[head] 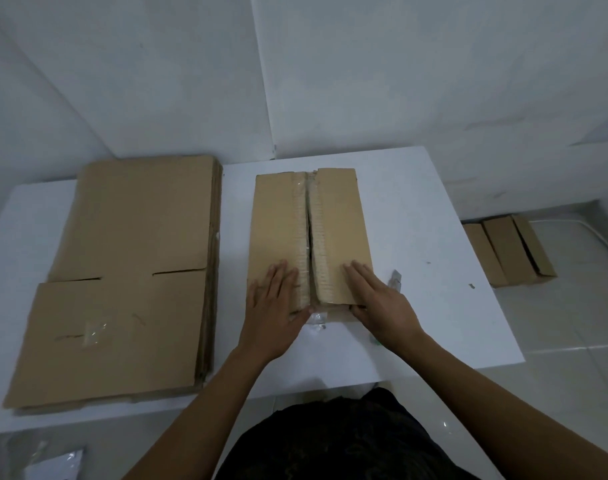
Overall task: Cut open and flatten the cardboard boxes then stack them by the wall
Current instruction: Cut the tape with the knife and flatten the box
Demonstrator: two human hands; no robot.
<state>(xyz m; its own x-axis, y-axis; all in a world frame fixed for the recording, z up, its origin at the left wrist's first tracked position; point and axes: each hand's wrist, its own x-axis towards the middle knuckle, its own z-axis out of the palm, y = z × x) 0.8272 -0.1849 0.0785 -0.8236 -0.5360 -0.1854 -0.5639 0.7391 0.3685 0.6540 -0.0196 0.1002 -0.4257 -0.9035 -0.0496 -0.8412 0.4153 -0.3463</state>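
Brown corrugated cardboard nearly everywhere, taken near to far. Closest, below the table's front edge at lower left, a crinkled silver plastic packet, seemingly no part of the job. Next, both hands on the near end of the long tape-sealed brown cardboard box lying mid-table: left hand with grip spread flat on the left flap, right hand with grip spread flat on the right flap, thumbs at the near edge. Slit along the tape seam, flaps parted; cannot tell whether fully collapsed, so flattening probably in hand. Just beside the right hand, clear tape scraps on the white table, likely to snag. To the left, a thick stack of flattened brown cardboard sheets, far edge close to the white wall: much done. Farther right, on the tiled floor, several unflattened brown cardboard boxes left to cut.
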